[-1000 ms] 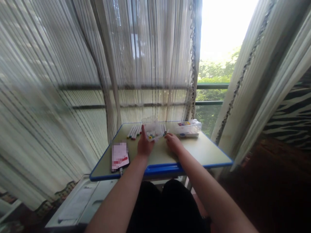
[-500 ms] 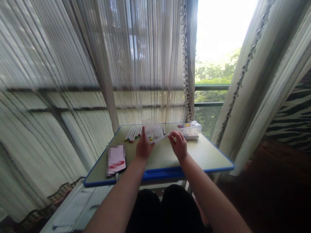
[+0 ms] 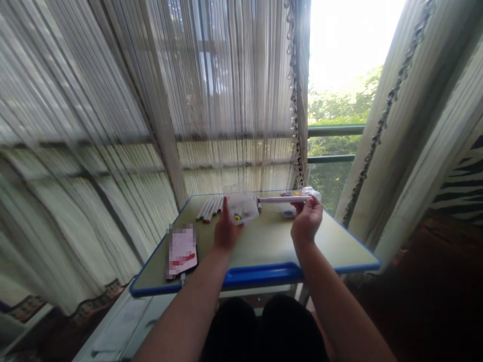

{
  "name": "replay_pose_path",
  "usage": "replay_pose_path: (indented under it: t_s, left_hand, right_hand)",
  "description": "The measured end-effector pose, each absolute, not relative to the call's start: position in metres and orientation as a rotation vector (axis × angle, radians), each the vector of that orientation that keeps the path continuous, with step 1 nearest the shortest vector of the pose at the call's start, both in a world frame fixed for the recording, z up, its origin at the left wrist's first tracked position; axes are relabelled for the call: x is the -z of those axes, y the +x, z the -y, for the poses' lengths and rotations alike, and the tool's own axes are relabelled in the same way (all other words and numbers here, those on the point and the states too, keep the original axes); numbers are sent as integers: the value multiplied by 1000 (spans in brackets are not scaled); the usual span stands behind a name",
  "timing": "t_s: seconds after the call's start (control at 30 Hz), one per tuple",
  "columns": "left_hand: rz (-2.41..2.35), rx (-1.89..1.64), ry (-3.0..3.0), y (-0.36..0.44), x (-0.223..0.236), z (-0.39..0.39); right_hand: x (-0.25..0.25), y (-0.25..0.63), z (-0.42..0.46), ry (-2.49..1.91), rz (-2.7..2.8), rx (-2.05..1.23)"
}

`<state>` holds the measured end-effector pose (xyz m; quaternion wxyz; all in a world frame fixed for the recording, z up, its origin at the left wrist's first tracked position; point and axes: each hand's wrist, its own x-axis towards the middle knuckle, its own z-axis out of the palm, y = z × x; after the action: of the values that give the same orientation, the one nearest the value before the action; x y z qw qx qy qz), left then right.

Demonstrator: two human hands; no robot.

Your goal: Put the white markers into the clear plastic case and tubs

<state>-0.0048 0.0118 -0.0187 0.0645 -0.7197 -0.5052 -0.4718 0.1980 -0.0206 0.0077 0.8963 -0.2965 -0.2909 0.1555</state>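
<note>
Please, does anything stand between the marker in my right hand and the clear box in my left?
Nothing visible clearly blocks the way from the white marker in your right hand to the clear box. One small dark item, too small to identify, shows just below the marker's left end, beside the box's right edge.

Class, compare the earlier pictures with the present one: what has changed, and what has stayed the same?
The right hand has moved rightward, away from the clear box, and now plainly holds a white marker crosswise. The left hand still holds the box; the markers to its left and the phone lie on the table as before.
</note>
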Motion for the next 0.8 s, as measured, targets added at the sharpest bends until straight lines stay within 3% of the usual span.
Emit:
replay_pose_path:
  t_s: [0.37,0.6,0.8]
  left_hand:
    - [1539,1469,-2155,-6,18,-9]
    - [1525,1500,-2218,-6,17,-6]
    - [1559,1534,-2239,-6,18,-6]
  right_hand:
    - [3,185,9,-838,917,-788]
    - [9,180,15,-1253,1542,-235]
    - [18,180,13,-1274,1796,-107]
